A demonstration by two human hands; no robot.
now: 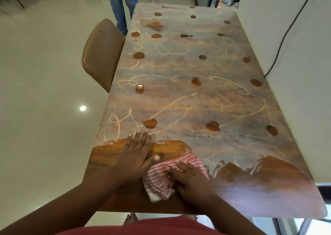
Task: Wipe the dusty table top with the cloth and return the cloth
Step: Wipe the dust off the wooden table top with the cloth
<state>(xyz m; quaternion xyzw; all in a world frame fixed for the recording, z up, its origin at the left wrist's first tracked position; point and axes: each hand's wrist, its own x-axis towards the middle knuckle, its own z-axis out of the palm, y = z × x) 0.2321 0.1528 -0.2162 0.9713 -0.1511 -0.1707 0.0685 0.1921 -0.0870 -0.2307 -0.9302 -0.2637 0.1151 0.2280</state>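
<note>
Your right hand (192, 179) lies on top of the crumpled red-and-white checked cloth (161, 179), fingers curled and bunching the fabric, so its grip is closed on the cloth and presses it against the long wooden worktop (250, 190) near the near edge. The cloth spreads out from under that hand toward the left and away from you, with a white hem poking out at its near corner. Your left hand (136, 154) rests flat on the worktop just beside the cloth, fingers spread and straight, holding nothing; its thumb reaches toward the cloth's left edge, and you cannot tell whether the two touch. Around both hands the wood shows dark, glossy brown in cleared patches, while the rest of the surface away from you carries a pale grey film of dust (188, 98) marked with looping finger-drawn lines and round bare spots. A brown padded chair (102, 54) stands at the worktop's left side, and a person's legs in blue jeans (121, 4) stand beyond it.
</note>
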